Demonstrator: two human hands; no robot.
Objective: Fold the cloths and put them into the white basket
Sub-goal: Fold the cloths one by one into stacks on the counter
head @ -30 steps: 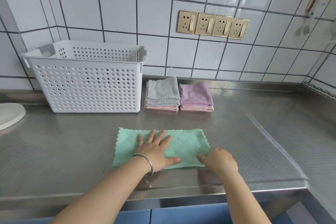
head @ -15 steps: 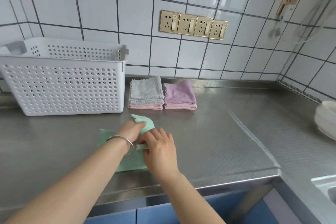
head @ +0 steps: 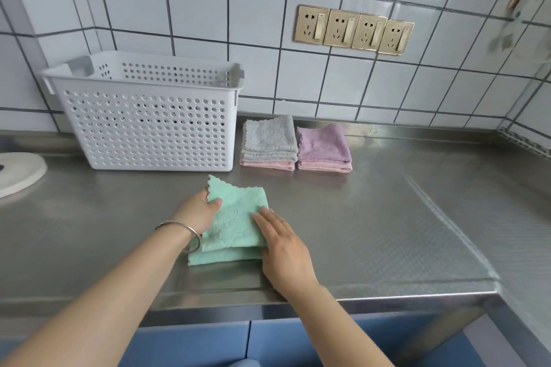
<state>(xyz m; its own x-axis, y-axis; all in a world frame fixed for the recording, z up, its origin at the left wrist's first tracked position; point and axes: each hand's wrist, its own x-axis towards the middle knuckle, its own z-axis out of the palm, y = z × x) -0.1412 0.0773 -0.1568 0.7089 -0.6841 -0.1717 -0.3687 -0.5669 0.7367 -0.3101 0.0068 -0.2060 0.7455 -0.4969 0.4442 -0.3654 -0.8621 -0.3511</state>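
Trouble could come from the green cloth (head: pixel 235 217), lying at the centre of the frame on the tabletop (head: pixel 387 217) in front of the white basket (head: pixel 149 128): its top layer sits askew, so the fold may slip apart. The left hand (head: pixel 198 213) pinches its left edge; the right hand (head: pixel 283 244) presses flat, fingers straight. The basket's inside is hidden, and the left fingers under the cloth too.

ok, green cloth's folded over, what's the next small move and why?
Probably press the top layer flat: the left hand still pinches its raised far corner, the right hand lies flat on the green cloth, and the layers aren't square yet.
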